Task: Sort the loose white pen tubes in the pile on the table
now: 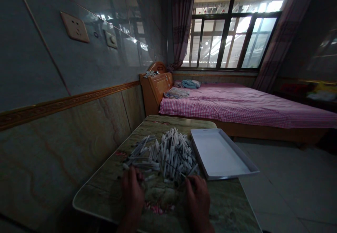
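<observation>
A loose heap of white plastic pen barrels (171, 155), some with thin dark refills, lies on a marble-patterned tabletop (105, 191). My left hand (131, 189) sits at the heap's near left edge, its fingers bunched beside the pen ends. Whether it grips one is hidden. At the near right edge, my right hand (197, 199) pinches a thin pen (183, 175) between its fingers. A shallow white rectangular tray (218, 154) stands just right of the heap, with nothing visible in it.
The table's rounded edge runs close to a tiled wall on the left, and a tiled floor lies to the right. Beyond stands a bed with a pink gingham sheet (237, 106) and a wooden headboard (155, 89), under a barred window (231, 32).
</observation>
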`<action>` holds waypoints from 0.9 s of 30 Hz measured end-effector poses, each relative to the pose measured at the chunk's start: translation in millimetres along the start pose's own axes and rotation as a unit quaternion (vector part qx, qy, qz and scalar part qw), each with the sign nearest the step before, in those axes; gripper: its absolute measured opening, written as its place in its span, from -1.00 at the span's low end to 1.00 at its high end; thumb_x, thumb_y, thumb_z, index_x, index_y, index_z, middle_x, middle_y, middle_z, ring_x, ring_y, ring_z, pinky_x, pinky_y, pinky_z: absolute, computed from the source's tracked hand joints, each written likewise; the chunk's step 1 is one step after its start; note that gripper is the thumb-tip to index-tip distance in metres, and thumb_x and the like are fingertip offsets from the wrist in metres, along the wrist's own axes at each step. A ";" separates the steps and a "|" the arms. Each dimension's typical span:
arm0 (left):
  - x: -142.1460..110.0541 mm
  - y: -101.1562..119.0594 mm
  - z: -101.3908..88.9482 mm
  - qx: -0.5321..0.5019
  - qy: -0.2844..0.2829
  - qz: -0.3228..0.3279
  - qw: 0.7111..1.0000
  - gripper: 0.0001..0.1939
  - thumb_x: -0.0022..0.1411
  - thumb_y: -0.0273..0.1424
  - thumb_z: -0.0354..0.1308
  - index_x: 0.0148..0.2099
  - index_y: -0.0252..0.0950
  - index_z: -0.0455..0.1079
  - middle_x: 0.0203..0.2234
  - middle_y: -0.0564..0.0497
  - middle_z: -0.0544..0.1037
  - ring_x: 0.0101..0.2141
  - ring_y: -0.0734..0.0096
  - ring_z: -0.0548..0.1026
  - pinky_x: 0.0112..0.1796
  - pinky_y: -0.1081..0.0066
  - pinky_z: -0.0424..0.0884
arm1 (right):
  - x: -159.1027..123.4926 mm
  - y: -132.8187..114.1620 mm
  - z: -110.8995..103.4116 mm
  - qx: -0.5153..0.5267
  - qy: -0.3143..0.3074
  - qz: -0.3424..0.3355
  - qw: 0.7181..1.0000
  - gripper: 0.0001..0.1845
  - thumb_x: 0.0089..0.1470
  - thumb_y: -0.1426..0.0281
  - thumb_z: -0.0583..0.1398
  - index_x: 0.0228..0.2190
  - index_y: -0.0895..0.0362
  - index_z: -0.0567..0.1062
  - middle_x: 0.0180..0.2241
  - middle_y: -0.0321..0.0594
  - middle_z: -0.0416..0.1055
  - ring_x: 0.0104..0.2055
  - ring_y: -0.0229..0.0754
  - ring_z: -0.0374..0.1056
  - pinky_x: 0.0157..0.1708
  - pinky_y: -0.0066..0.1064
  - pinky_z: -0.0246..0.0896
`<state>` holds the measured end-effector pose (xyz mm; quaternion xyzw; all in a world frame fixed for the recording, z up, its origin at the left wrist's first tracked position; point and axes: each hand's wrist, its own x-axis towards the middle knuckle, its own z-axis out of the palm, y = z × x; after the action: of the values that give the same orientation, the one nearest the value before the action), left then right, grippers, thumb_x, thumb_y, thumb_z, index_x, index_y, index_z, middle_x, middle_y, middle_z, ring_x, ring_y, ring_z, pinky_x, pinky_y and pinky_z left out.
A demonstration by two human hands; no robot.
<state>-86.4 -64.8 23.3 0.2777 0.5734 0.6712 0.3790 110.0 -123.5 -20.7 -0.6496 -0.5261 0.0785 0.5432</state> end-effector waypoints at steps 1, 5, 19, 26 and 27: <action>-3.8 -2.1 3.4 0.007 -0.050 0.000 0.999 -0.52 0.03 0.13 0.18 -0.46 -0.21 0.29 -0.69 0.18 0.25 -0.63 0.49 0.25 -0.57 0.47 0.24 | 0.1 0.0 0.0 0.002 -0.001 0.003 1.000 -0.52 0.23 -0.03 0.07 -0.43 0.04 0.54 -0.41 -0.20 0.46 -0.30 -0.09 0.34 -0.26 -0.32 0.22; -27.5 -17.8 28.8 0.062 -0.231 -0.058 0.969 -0.41 -0.15 0.17 0.27 -0.37 -0.28 0.42 -0.71 0.24 0.19 -0.70 0.60 0.10 -0.66 0.52 0.00 | -0.4 -1.0 0.7 0.017 -0.010 -0.005 1.000 -0.52 0.23 -0.03 0.08 -0.41 0.05 0.54 -0.40 -0.19 0.47 -0.30 -0.10 0.35 -0.26 -0.33 0.23; -2.8 0.6 118.5 0.275 -0.328 0.071 0.901 -0.86 -0.04 -0.37 0.32 -0.53 -0.25 0.42 -0.64 0.11 0.47 -0.38 0.25 0.52 -0.30 0.43 0.32 | -1.7 14.1 7.0 0.073 0.030 0.031 0.996 -0.66 0.25 0.16 0.05 -0.18 0.04 0.55 -0.19 -0.17 0.52 -0.11 -0.07 0.39 -0.07 -0.27 0.24; 5.7 1.7 143.4 0.260 -0.308 0.088 0.911 -0.73 0.08 -0.41 0.26 -0.12 -0.30 0.46 -0.20 -0.16 0.62 -0.10 0.12 0.54 -0.08 0.33 0.31 | -1.5 16.6 7.8 0.082 0.056 0.053 0.994 -0.66 0.24 0.20 0.04 -0.18 0.05 0.55 -0.19 -0.17 0.53 -0.11 -0.08 0.40 -0.09 -0.30 0.25; 7.5 0.1 142.9 0.254 -0.304 0.083 0.915 -0.69 0.11 -0.40 0.24 -0.06 -0.31 0.44 -0.14 -0.19 0.61 -0.06 0.12 0.53 -0.05 0.32 0.31 | -1.3 16.9 7.9 0.083 0.066 0.057 0.993 -0.65 0.25 0.19 0.04 -0.18 0.06 0.55 -0.19 -0.16 0.53 -0.10 -0.07 0.41 -0.10 -0.30 0.26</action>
<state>24.8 21.3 49.8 0.6016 0.5565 0.4156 0.3945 114.3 -117.1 -37.8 -0.6350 -0.4431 0.1090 0.6234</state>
